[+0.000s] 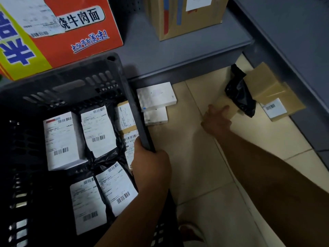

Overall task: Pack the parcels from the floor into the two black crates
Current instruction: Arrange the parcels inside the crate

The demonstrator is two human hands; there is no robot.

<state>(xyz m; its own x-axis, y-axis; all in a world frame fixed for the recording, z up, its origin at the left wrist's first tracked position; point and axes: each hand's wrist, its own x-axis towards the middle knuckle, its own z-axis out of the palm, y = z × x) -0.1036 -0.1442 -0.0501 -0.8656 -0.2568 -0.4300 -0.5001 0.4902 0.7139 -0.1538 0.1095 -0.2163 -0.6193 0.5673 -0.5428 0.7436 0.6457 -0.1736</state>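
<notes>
Left hand (151,163): fingers clenched on slotted black plastic crate (137,111) rim.
Right hand (216,120): fingers touching small tan cardboard parcel (225,104); grasp unclear.
Risk: crumpled black poly bag (239,93) leaning there may topple.

One head-worn wide-angle view looks steeply down, close over a black crate (71,97), both forearms and the tiled floor (195,157) beside a shelf (178,54).

Two bare forearms, no sleeves visible up to frame edge. Left hand (151,164) and right hand (216,120) both ungloved; no rings, watch or wristband seen. Reddish slip-on shoe (191,232) partly visible at bottom, blurry.
</notes>
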